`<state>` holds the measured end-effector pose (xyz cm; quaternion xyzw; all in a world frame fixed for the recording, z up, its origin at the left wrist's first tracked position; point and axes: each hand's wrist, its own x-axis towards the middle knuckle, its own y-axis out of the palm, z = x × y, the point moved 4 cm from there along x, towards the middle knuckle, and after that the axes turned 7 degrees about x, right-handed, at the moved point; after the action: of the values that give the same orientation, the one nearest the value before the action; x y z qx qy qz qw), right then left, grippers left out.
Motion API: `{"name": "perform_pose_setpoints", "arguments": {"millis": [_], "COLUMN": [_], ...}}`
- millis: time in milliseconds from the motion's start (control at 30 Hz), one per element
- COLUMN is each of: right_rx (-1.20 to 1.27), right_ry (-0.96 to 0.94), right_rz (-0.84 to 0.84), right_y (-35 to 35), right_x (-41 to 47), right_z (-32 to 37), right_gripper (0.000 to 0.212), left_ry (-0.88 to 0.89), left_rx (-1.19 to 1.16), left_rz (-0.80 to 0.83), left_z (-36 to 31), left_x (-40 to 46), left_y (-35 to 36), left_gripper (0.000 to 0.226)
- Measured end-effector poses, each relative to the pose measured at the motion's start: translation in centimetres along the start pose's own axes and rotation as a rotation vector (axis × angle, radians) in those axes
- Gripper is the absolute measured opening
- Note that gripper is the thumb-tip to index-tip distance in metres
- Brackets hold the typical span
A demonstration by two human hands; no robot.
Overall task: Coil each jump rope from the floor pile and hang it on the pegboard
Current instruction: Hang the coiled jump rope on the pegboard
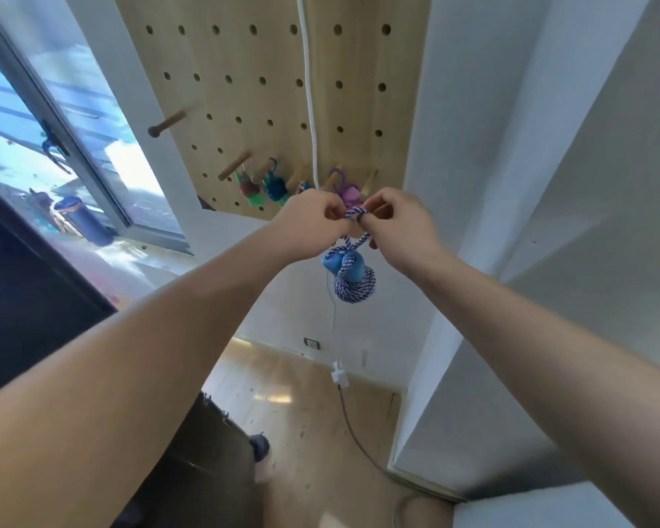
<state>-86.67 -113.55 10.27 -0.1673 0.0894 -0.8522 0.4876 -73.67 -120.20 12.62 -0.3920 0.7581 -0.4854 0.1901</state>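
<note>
Hands raised together: left hand (313,219) and right hand (399,226) each pinch the top loop of a coiled blue-and-white jump rope (351,278), which dangles just below them, near the wooden pegboard (244,89) where other coiled ropes (273,184) hang.

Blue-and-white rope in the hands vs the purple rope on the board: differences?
The blue-and-white rope hangs by its loop from both hands, left hand and right hand; the purple rope already hangs from a wooden peg. The first shows fully; the second is partly hidden behind the hands. Both are coiled bundles.
</note>
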Motion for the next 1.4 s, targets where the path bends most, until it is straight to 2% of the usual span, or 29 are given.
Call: {"name": "perform_pose_setpoints", "arguments": {"millis": [267, 367, 500, 600, 733, 833, 1067, 1167, 1267, 1400], "right_rx": [0.047, 0.079, 0.084, 0.09, 0.07, 0.012, -0.005, 0.005, 0.005, -0.008], "right_ry": [0.175, 0.226, 0.323, 0.368, 0.385, 0.347, 0.346, 0.339, 0.334, 0.313], "right_rz": [-0.031, -0.052, -0.118, -0.148, -0.138, -0.129, -0.21, -0.248, -0.269, -0.285], "right_y": [1.3, 1.9, 2.2, 2.3, 2.6, 2.7, 2.5, 2.4, 2.3, 2.2], "right_x": [6.4, 8.5, 11.0, 12.8, 15.3, 16.6, 19.3, 20.1, 20.4, 20.4], "right_z": [-2.5, -4.1, -5.9, -7.0, -7.8, -8.1, -9.5, -10.0, -10.5, -10.6], "right_gripper": [0.004, 0.009, 0.009, 0.007, 0.007, 0.015, 0.019, 0.019, 0.018, 0.019], "left_ry": [0.073, 0.143, 0.173, 0.171, 0.183, 0.167, 0.205, 0.205, 0.203, 0.219], "left_rx": [0.113, 0.218, 0.285, 0.313, 0.311, 0.32, 0.338, 0.359, 0.42, 0.47], "left_rz": [0.084, 0.08, 0.139, 0.194, 0.314, 0.365, 0.27, 0.198, 0.129, 0.076], "left_z": [2.5, 3.6, 4.6, 4.6, 4.3, 4.8, 4.9, 4.9, 4.8, 4.6], "left_x": [8.2, 11.5, 15.3, 17.7, 19.8, 21.4, 24.4, 25.1, 25.2, 25.2], "left_y": [1.4, 2.6, 4.3, 5.0, 5.2, 4.8, 5.5, 6.0, 6.4, 6.5], "left_gripper": [0.022, 0.027, 0.017, 0.019, 0.029, 0.026, 0.018, 0.025, 0.017, 0.022]}}
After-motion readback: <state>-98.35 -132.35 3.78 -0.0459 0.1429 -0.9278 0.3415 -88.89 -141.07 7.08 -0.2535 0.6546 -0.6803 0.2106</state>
